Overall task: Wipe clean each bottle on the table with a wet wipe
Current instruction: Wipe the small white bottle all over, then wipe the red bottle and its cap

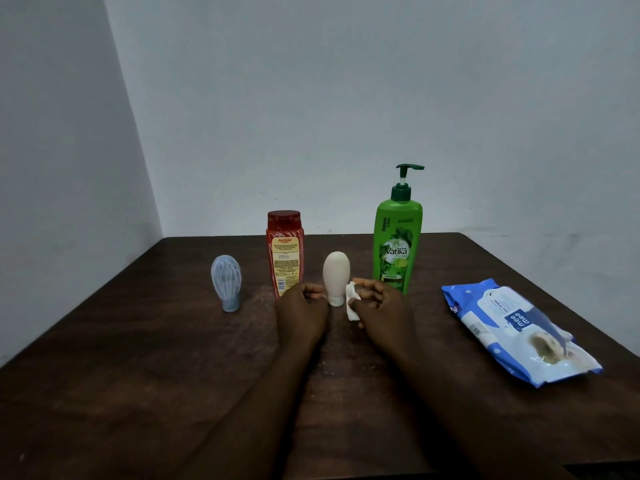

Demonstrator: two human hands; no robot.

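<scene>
Several bottles stand in a row on the dark wooden table: a small blue-grey bottle at the left, a red bottle, a small cream bottle standing on its cap, and a tall green pump bottle. My left hand sits just left of the cream bottle's base, fingers curled and holding nothing that I can see. Just right of the same bottle, my right hand grips a crumpled white wet wipe.
A blue and white pack of wet wipes lies flat at the right of the table. Bare walls stand behind the table and to its left. The table's near edge shows at the bottom right.
</scene>
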